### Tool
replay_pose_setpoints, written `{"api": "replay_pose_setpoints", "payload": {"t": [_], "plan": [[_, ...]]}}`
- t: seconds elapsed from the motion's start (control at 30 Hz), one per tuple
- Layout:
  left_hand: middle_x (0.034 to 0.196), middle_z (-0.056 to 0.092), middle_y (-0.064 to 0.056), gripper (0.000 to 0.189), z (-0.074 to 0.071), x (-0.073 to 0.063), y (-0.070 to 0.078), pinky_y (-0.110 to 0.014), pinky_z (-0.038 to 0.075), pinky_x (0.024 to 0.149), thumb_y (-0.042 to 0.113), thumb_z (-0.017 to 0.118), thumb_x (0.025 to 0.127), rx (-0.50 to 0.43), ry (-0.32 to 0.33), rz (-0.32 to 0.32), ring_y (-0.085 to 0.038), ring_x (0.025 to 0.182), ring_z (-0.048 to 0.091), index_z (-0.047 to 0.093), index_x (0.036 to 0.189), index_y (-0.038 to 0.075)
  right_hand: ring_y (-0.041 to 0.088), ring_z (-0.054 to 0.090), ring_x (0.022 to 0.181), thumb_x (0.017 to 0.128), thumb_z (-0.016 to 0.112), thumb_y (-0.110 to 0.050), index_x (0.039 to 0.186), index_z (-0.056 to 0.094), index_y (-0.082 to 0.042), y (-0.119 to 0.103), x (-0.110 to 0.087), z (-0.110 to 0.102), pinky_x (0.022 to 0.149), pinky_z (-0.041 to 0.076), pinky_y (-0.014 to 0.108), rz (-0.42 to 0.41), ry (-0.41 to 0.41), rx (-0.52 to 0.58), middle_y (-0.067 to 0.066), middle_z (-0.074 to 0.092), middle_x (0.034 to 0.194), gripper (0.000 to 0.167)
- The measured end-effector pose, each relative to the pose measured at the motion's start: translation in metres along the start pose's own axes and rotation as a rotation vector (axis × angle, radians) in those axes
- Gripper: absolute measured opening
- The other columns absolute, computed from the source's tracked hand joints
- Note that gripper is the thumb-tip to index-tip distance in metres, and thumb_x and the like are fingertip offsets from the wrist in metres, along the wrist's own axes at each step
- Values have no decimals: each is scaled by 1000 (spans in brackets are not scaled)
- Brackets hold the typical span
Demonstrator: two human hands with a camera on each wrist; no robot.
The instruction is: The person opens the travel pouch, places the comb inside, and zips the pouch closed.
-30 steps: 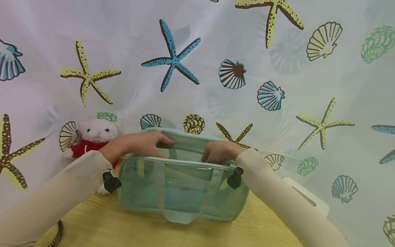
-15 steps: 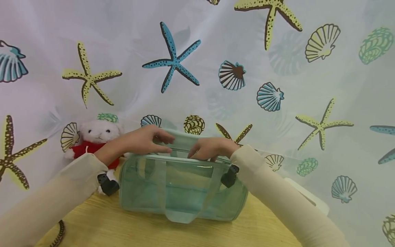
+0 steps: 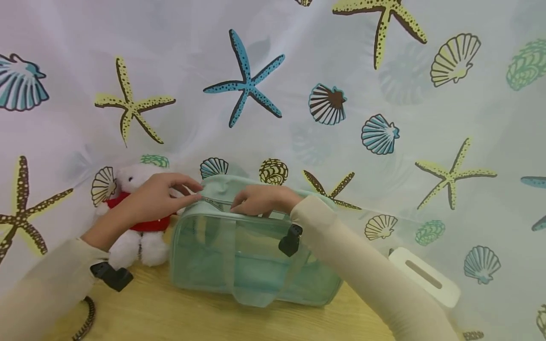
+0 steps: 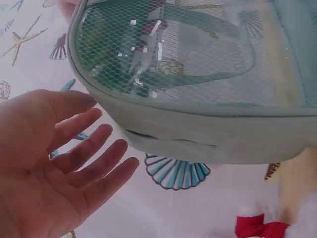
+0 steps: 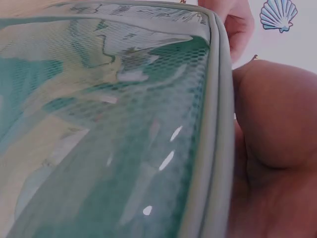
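A pale green see-through zip bag point(image 3: 256, 246) stands upright with its top open and a strap loop hanging down its front. Beside the bag's upper left end, my left hand point(image 3: 159, 196) has its fingers loosely spread; its fingertips come close to the zip edge. In the left wrist view, that left hand point(image 4: 74, 163) is palm-up with nothing in it, next to the bag's end. Over the opening, my right hand point(image 3: 262, 199) points its bent fingers leftward. Nothing shows in them, and the front rim hides part of the hand.
A white plush bear point(image 3: 142, 232) in a red top sits left of the bag, partly behind my left arm. At right lies a white slotted object point(image 3: 426, 277). A dark coiled cord point(image 3: 87, 319) lies at lower left on the wooden table point(image 3: 179, 319). A patterned curtain point(image 3: 273, 142) hangs behind.
My right hand has risen from inside the bag and shifted left along the opening. My left hand has drawn back left from over the opening to the bag's left end.
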State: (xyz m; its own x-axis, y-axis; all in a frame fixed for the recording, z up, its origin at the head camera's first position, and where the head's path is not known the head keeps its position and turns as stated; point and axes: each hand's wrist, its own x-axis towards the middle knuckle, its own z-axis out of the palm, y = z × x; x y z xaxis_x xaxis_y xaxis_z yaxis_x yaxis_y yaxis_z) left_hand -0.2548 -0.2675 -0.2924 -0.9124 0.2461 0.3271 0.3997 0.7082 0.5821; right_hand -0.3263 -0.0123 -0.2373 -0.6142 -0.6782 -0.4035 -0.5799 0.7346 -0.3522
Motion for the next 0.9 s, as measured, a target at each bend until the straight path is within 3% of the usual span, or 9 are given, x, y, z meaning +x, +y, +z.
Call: {"api": "replay_pose_setpoints", "payload": {"t": [0.07,0.13,0.23,0.3,0.4,0.47,0.6,0.7,0.9], "plan": [[122,72,-16,33,2,-6,-6,-26,61,73,27,70,99,-11,9,-12,-29,103,72,71,127,9,13,62,113,110,47,-36,139,63,-17,-5,5,0,96,57,36,-4,-2,8,1,65,119,39],[123,72,-17,32,4,-9,-9,-27,61,74,24,69,99,-9,15,1,-30,103,73,71,127,9,11,62,109,109,49,-34,133,67,-16,-9,10,0,96,57,35,5,13,29,-3,65,115,35],[124,72,-17,30,5,-9,-9,-37,63,81,23,71,98,15,33,25,-32,104,73,73,125,10,13,62,101,109,50,-35,128,70,-13,-12,17,0,96,57,34,10,26,40,-1,62,104,35],[125,72,-17,28,4,-8,-7,-44,63,85,23,71,98,25,38,32,-32,105,73,74,124,11,11,62,86,108,51,-36,109,75,-15,-11,26,1,86,58,29,12,46,34,-5,62,90,32],[125,72,-16,27,3,-6,-5,-47,62,87,23,72,98,28,38,33,-31,105,73,75,122,12,10,50,61,108,51,-40,73,64,-18,-10,41,3,67,50,25,7,83,-12,-7,48,64,43],[125,71,-15,26,4,-6,-6,-47,62,87,22,72,98,30,39,39,-31,105,73,76,121,13,9,36,50,107,51,-43,59,45,-21,-10,48,6,57,40,25,-1,115,-42,-8,36,55,53],[121,72,-12,22,6,-3,-7,-48,61,87,19,71,98,39,45,56,-31,104,72,77,119,14,9,34,48,107,52,-42,56,46,-21,-18,47,9,54,36,24,-3,187,-67,-7,34,52,55],[118,72,-10,21,8,-1,-11,-48,61,87,17,71,98,44,49,70,-31,103,73,77,117,15,9,43,50,105,57,-35,60,54,-18,-24,40,9,55,42,22,-22,249,-56,-7,41,53,49],[118,70,-9,21,8,-1,-16,-50,60,90,18,70,99,31,35,57,-27,101,72,76,119,15,14,71,71,103,62,-24,90,78,-10,-32,31,7,64,58,23,-64,342,78,2,76,81,25]]}}
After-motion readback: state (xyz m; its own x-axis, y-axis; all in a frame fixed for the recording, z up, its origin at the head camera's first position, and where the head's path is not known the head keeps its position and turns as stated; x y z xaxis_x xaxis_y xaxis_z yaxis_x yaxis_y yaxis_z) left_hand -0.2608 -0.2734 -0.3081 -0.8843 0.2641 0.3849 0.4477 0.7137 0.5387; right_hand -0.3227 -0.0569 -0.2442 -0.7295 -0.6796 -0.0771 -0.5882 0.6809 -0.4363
